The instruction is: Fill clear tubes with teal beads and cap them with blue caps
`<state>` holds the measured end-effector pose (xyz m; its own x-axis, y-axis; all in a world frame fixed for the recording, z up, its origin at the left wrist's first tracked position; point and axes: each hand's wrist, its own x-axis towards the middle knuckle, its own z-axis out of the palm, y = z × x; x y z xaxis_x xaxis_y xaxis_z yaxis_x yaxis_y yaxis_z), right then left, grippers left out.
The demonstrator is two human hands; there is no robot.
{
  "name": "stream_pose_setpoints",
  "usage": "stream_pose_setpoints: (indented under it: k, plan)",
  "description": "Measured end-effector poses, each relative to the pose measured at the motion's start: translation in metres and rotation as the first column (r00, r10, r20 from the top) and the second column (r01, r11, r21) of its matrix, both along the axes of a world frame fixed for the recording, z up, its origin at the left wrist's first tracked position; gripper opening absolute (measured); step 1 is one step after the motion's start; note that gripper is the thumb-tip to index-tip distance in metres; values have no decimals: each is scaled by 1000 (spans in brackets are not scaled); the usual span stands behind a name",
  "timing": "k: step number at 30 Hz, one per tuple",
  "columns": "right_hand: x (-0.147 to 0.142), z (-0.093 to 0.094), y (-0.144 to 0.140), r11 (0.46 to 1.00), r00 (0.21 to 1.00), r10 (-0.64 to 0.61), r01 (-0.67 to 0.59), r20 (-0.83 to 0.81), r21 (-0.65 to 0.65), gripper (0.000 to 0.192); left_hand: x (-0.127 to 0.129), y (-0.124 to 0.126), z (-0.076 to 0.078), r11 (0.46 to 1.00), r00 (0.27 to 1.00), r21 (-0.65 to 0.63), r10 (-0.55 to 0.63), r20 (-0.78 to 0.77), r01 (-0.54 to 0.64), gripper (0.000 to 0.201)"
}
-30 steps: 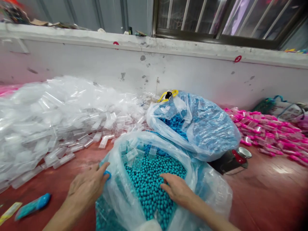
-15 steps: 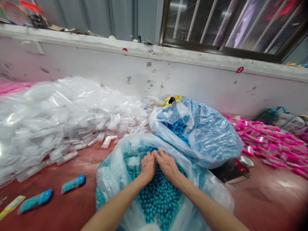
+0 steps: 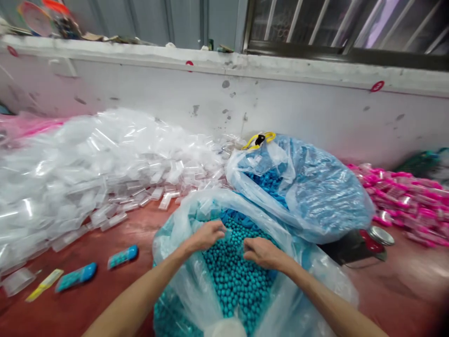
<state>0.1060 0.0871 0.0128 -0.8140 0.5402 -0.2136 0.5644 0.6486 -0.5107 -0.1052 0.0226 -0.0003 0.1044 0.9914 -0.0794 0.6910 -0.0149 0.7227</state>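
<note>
An open clear plastic bag [image 3: 185, 206] full of teal beads [image 3: 235, 276] stands in front of me, with blue pieces [image 3: 238, 217] among the beads at its far side. Over the left part of the beads is my left hand [image 3: 209, 234], its fingers closed; a faint clear shape shows at the fingertips, too blurred to name. My right hand [image 3: 261, 252] is curled closed above the beads on the right, a gap apart from the left. What it holds, if anything, is hidden. Clear plastic cases [image 3: 206, 210] lie inside the bag's far left side.
A large heap of clear plastic cases [image 3: 115, 164] spreads on the left. Two bead-filled cases with blue caps [image 3: 76, 277] and a yellow strip [image 3: 45, 284] lie on the red surface. Behind right are a bag of blue caps [image 3: 315, 187], a metal-lidded container [image 3: 381, 235] and pink pieces [image 3: 410, 201].
My hands were together at the far side of the beads. They have drawn apart and nearer, and the fingers are more curled. The view has turned slightly left.
</note>
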Motion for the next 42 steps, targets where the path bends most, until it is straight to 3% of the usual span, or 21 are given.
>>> stream_pose_setpoints:
  k: [2, 3, 5, 8, 10, 11, 12, 13, 15, 16, 17, 19, 23, 27, 31, 34, 36, 38, 39, 41, 42]
  plan:
    - [3, -4, -4, 968, 990, -138, 126, -42, -216, 3, -7, 2, 3, 999, 999, 9, 47, 12, -48, 31]
    - [2, -6, -8, 916, 973, -224, 195, -45, -352, 2, -7, 2, 5, 996, 996, 21, 87, -2, -87, 36]
    - [-5, -9, -19, 727, 912, -406, 290, -49, -622, 8, 0, 1, 9, 970, 970, 91, 232, -70, -226, 43]
    - [-24, -13, -44, 420, 719, -671, 166, -182, -892, 25, 24, -8, 11, 902, 899, 146, 423, -114, -406, 46]
    - [-33, -17, -60, 344, 652, -732, 101, -199, -933, 30, 41, -17, 7, 934, 934, -19, 358, -15, -358, 43]
    - [-34, -19, -66, 357, 671, -718, 125, -186, -926, 28, 49, -21, 3, 950, 952, -119, 299, 70, -289, 40]
    - [-33, -20, -70, 410, 719, -674, 174, -169, -895, 25, 55, -26, -1, 955, 955, -204, 251, 157, -217, 36]
    - [-30, -21, -73, 513, 782, -603, 231, -156, -827, 20, 59, -29, -5, 950, 947, -264, 228, 224, -167, 33]
    - [-17, -20, -73, 797, 897, -421, 295, -136, -527, 11, 63, -35, -12, 947, 943, -285, 224, 245, -151, 27]
    - [-8, -19, -71, 907, 937, -330, 281, -114, -314, 9, 64, -37, -14, 954, 955, -256, 210, 210, -154, 24]
    - [1, -16, -68, 964, 964, -256, 248, -78, -99, 8, 64, -38, -15, 963, 970, -220, 188, 153, -152, 22]
    - [20, -9, -65, 958, 981, -192, 180, 36, 225, 7, 65, -42, -14, 981, 994, -166, 111, 25, -105, 18]
    - [48, 5, -66, 884, 958, -177, 54, 226, 464, 23, 72, -48, -9, 971, 988, -218, -119, -95, 96, 12]
    - [43, 1, -57, 902, 938, -229, 104, 261, 418, 33, 78, -47, -12, 950, 966, -246, -229, -123, 194, 9]
    - [16, -3, -35, 895, 911, -341, 239, 232, 377, 32, 81, -40, -23, 955, 973, -273, -167, -160, 119, 12]
    - [11, 11, -38, 893, 953, -301, 275, 19, 356, 44, 84, -38, -29, 964, 986, -257, -109, -123, 75, 18]
    - [27, 23, -51, 881, 933, -274, 341, -233, 329, 37, 84, -39, -28, 966, 989, -246, -111, -102, 83, 17]
    - [59, 28, -64, 811, 804, -378, 527, -459, 255, 25, 83, -40, -25, 964, 986, -241, -141, -92, 115, 14]
    - [80, 26, -69, 713, 677, -482, 672, -556, 200, 22, 82, -41, -24, 962, 984, -237, -156, -84, 133, 14]
    - [123, 13, -75, 408, 351, -702, 911, -620, 53, 22, 79, -41, -22, 961, 983, -223, -180, -47, 166, 15]
    - [141, 3, -76, 276, 207, -766, 961, -608, -21, 25, 78, -41, -21, 960, 982, -217, -188, -26, 178, 16]
